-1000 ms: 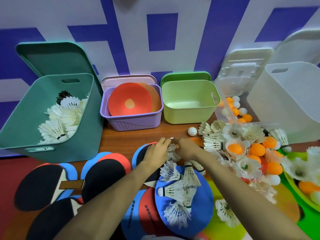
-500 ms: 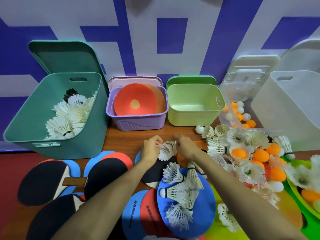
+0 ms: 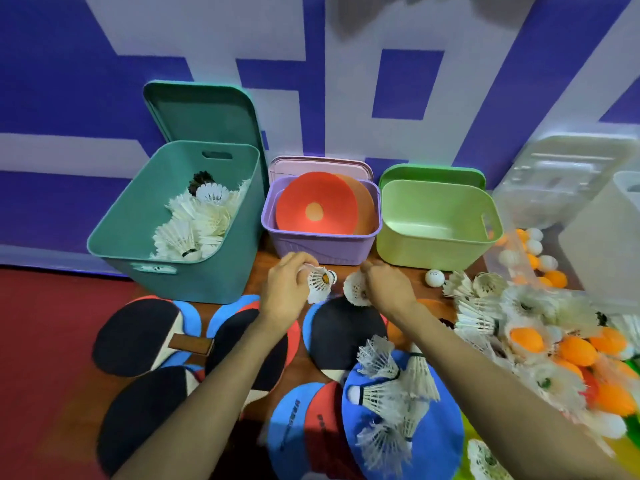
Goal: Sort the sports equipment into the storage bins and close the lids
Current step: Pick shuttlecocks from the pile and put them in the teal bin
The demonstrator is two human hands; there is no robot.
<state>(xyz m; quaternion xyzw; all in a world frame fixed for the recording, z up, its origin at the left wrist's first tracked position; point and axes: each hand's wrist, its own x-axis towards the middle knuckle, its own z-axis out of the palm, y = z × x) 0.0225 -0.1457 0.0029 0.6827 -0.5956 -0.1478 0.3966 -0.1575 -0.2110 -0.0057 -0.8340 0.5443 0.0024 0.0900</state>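
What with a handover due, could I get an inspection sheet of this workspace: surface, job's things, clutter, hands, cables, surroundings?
Surface: wooden table, mostly covered.
Job's things: teal bin holds shuttlecocks, its lid propped behind; purple bin holds red discs; green bin looks empty; paddles lie in front.
Clutter: mixed heap of shuttlecocks and orange balls at right; one white ball loose.
Hands: left hand pinches one shuttlecock; right hand grips a second shuttlecock.
Cables: nothing seen.
Surroundings: blue and white wall.
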